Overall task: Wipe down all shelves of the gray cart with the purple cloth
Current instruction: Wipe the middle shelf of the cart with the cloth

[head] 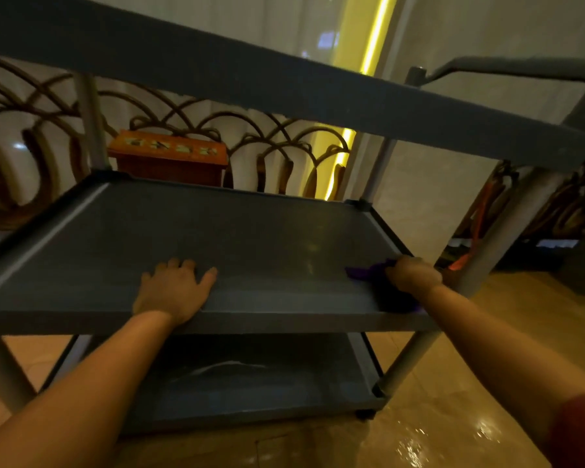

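The gray cart fills the view, seen from low down, with its middle shelf (237,238) in front of me. The top shelf (284,86) runs overhead and the bottom shelf (250,376) lies below. My left hand (173,290) rests flat on the middle shelf's front lip, fingers spread, holding nothing. My right hand (412,273) presses the purple cloth (368,273) onto the shelf's near right corner. Most of the cloth is bunched under that hand, and a dark fold hangs over the front edge.
An orange box (168,155) stands behind the cart at the back left, before a curved brown rattan screen (31,146). The cart handle (507,67) juts out at the upper right. Glossy tan floor (453,417) lies to the right, with dark clutter (554,231) beyond.
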A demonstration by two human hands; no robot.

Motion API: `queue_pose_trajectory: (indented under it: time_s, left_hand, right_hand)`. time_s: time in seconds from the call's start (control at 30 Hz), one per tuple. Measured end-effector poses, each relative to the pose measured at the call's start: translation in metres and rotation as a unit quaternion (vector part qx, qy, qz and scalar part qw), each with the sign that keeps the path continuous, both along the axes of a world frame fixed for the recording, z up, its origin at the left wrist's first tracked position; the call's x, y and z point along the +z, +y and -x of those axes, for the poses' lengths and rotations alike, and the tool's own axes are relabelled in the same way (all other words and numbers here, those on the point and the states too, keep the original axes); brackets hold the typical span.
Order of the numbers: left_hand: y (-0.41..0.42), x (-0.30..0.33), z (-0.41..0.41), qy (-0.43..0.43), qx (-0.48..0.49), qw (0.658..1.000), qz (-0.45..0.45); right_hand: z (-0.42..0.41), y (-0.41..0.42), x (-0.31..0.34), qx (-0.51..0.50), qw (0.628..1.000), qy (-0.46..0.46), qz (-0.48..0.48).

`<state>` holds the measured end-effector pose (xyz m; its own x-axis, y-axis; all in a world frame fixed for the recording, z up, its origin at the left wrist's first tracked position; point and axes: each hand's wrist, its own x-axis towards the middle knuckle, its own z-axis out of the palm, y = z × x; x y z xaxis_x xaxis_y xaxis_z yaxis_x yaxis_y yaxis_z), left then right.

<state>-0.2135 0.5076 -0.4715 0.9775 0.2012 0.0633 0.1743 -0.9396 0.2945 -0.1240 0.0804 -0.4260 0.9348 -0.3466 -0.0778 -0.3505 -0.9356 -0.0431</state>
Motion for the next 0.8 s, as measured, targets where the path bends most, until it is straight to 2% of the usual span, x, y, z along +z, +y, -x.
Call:
queue_pose_trajectory:
  time_s: [0.07, 0.13, 0.2, 0.27, 0.33, 0.4, 0.47, 0.53, 0.6, 0.7, 0.8]
  left_hand:
    - [0.005, -0.002, -0.004, -0.036, -0.005, 0.998, 0.049]
    - [0.005, -0.004, -0.007, -0.019, -0.015, 0.998, 0.066]
    - [0.001, -0.005, -0.010, 0.019, -0.014, 0.999, 0.045]
    - [-0.001, -0.005, -0.009, 0.018, -0.001, 1.000, 0.026]
    - [-0.003, -0.003, -0.005, -0.054, 0.028, 0.997, 0.042]
    - [-0.001, -0.004, 0.001, -0.167, 0.057, 0.981, 0.085]
    - [0.002, -0.003, 0.008, -0.247, 0.063, 0.950, 0.181]
    - [0.009, 0.005, 0.011, -0.276, 0.060, 0.910, 0.303]
    - [0.019, 0.019, 0.018, -0.246, 0.076, 0.882, 0.395]
    - [0.019, 0.047, 0.037, -0.173, 0.053, 0.860, 0.477]
    - [0.000, 0.070, 0.072, -0.056, -0.049, 0.804, 0.590]
  right_hand:
    - [-0.010, 0.015, 0.005, -0.017, 0.996, -0.015, -0.087]
    - [-0.014, 0.053, 0.002, 0.006, 0.989, -0.012, -0.146]
    - [-0.017, 0.108, -0.004, 0.049, 0.982, -0.014, -0.182]
    - [-0.019, 0.173, -0.009, 0.114, 0.966, -0.017, -0.231]
    - [-0.019, 0.240, -0.014, 0.187, 0.950, -0.018, -0.249]
    - [-0.012, 0.294, -0.018, 0.251, 0.938, 0.000, -0.240]
    - [0.000, 0.322, -0.017, 0.305, 0.918, 0.029, -0.252]
    - [0.014, 0.326, -0.011, 0.334, 0.896, 0.040, -0.288]
    - [0.032, 0.317, -0.002, 0.359, 0.883, -0.002, -0.302]
    - [0.068, 0.299, 0.017, 0.396, 0.861, -0.085, -0.307]
    - [0.114, 0.276, 0.034, 0.420, 0.832, -0.159, -0.327]
